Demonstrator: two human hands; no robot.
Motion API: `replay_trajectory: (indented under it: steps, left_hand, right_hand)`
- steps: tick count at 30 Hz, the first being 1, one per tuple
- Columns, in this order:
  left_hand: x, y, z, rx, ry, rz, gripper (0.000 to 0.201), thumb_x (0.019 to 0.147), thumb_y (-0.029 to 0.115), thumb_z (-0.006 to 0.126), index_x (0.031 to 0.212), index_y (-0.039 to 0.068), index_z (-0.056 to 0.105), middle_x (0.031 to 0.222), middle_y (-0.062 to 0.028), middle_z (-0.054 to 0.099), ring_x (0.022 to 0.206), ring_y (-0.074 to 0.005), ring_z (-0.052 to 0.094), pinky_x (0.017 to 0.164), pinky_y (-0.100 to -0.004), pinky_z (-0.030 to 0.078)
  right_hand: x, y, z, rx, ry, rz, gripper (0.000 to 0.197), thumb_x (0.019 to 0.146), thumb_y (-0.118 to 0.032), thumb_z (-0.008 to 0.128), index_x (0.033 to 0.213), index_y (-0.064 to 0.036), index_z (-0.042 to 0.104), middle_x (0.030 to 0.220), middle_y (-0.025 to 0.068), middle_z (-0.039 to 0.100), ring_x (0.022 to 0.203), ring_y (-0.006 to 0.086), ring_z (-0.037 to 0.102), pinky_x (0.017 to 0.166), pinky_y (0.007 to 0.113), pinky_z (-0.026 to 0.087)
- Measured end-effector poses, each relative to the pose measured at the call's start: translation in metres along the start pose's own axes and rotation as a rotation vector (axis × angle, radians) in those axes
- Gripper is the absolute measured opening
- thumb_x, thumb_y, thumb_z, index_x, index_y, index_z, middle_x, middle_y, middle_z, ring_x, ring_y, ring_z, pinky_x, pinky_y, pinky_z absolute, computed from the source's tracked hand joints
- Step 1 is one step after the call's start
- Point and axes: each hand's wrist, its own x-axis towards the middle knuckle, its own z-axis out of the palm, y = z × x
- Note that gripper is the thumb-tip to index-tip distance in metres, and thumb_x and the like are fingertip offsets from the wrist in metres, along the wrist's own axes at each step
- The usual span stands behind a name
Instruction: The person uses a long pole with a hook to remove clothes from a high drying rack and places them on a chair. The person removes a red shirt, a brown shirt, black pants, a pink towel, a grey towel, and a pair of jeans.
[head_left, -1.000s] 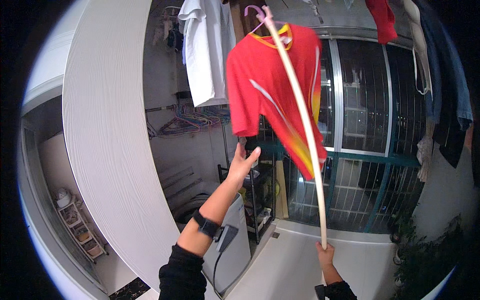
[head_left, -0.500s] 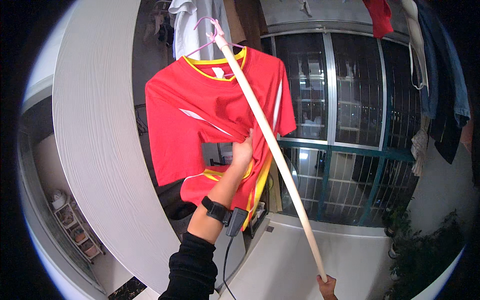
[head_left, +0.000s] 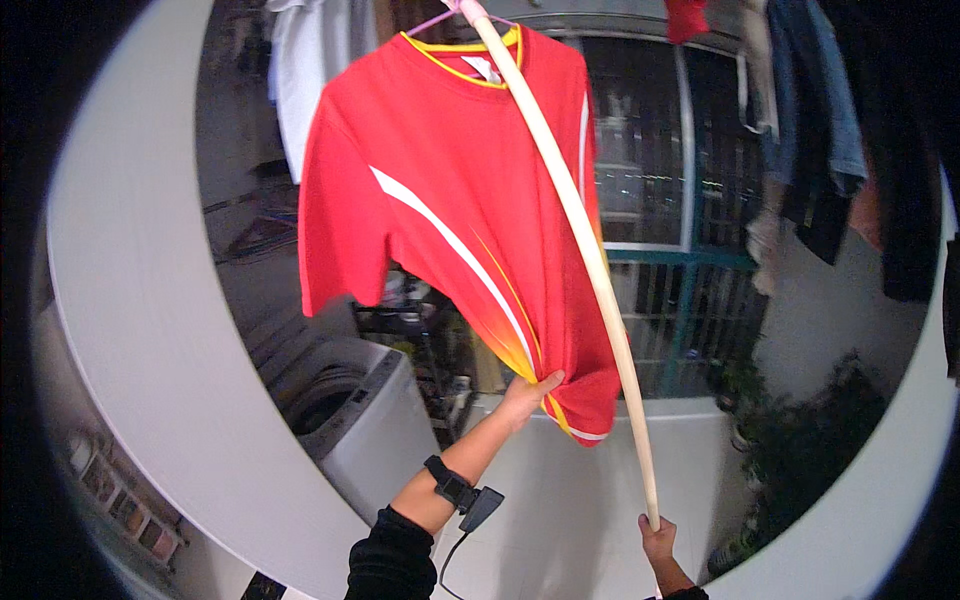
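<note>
A red short-sleeved jersey (head_left: pixel 460 180) with yellow neckline and white side stripes hangs from a purple hanger (head_left: pixel 432 22). The hanger is up at the tip of a long pale pole (head_left: pixel 580 220), which slants across the front of the shirt. My left hand (head_left: pixel 528 398) is closed on the shirt's lower hem, bunching the cloth and drawing it together. Low on the right, my right hand (head_left: pixel 658 537) grips the pole's bottom end. The hanger's hook is cut off by the upper edge of the view.
A top-loading washing machine (head_left: pixel 375 420) stands at left behind a pale curved panel (head_left: pixel 130 300). Other clothes hang at upper left and upper right, including jeans (head_left: pixel 810 100). Barred windows (head_left: pixel 650 150) fill the back; potted plants (head_left: pixel 790 450) stand at right.
My left hand has slid down from the middle of the shirt to its hem, and the fabric now hangs longer. The view has shifted, bringing the washing machine into sight.
</note>
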Motion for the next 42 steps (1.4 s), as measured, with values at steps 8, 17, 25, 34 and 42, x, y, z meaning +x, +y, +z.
replay_trajectory:
  steps: [8, 17, 25, 34, 42]
  left_hand:
    - [-0.038, -0.025, 0.026, 0.073, -0.257, 0.059, 0.034, 0.077, 0.018, 0.057, 0.105, 0.001, 0.048, 0.099, -0.0066, 0.054, 0.088, -0.0145, 0.052, 0.077, -0.0287, 0.041]
    - [-0.106, -0.031, 0.069, -0.264, -0.87, -0.037, 0.033, 0.08, 0.014, 0.052, 0.109, 0.001, 0.044, 0.104, -0.0043, 0.049, 0.092, -0.0118, 0.047, 0.081, -0.0261, 0.038]
    - [-0.149, -0.061, 0.084, -0.2, -1.353, -0.175, 0.029, 0.077, 0.017, 0.056, 0.099, -0.001, 0.049, 0.087, -0.0036, 0.054, 0.076, -0.0117, 0.052, 0.069, -0.0251, 0.043]
    - [-0.255, -0.149, 0.148, -0.132, -1.59, -0.782, 0.03, 0.08, 0.017, 0.05, 0.103, -0.002, 0.048, 0.09, -0.0062, 0.055, 0.078, -0.0134, 0.053, 0.07, -0.0271, 0.042]
    - [-0.369, -0.264, 0.23, 0.077, -1.462, -1.095, 0.025, 0.078, 0.015, 0.051, 0.096, -0.002, 0.053, 0.087, -0.0075, 0.057, 0.077, -0.0154, 0.054, 0.07, -0.0282, 0.043]
  right_hand:
    - [-0.137, -0.011, -0.036, -0.131, 0.495, 0.011, 0.022, 0.071, -0.014, 0.062, 0.058, 0.0004, 0.053, 0.049, -0.0042, 0.041, 0.048, 0.0043, 0.035, 0.041, 0.022, 0.031]
    - [-0.3, -0.074, 0.001, -0.297, 1.041, 0.212, 0.028, 0.072, -0.017, 0.061, 0.053, -0.0024, 0.047, 0.048, -0.0061, 0.036, 0.046, 0.004, 0.032, 0.039, 0.023, 0.028]
    - [-0.43, -0.097, 0.064, -0.464, 1.571, 0.329, 0.038, 0.076, -0.026, 0.059, 0.05, -0.0057, 0.04, 0.05, -0.0078, 0.032, 0.049, 0.0037, 0.027, 0.04, 0.023, 0.021]
    - [-0.531, -0.109, 0.125, -0.571, 1.708, 0.813, 0.038, 0.076, -0.027, 0.058, 0.051, -0.0026, 0.043, 0.048, -0.0043, 0.034, 0.048, 0.0061, 0.029, 0.039, 0.026, 0.024]
    - [-0.592, -0.062, 0.088, -0.428, 1.542, 1.3, 0.051, 0.07, -0.045, 0.056, 0.058, 0.0039, 0.053, 0.045, 0.0103, 0.045, 0.045, 0.0153, 0.043, 0.045, 0.034, 0.036]
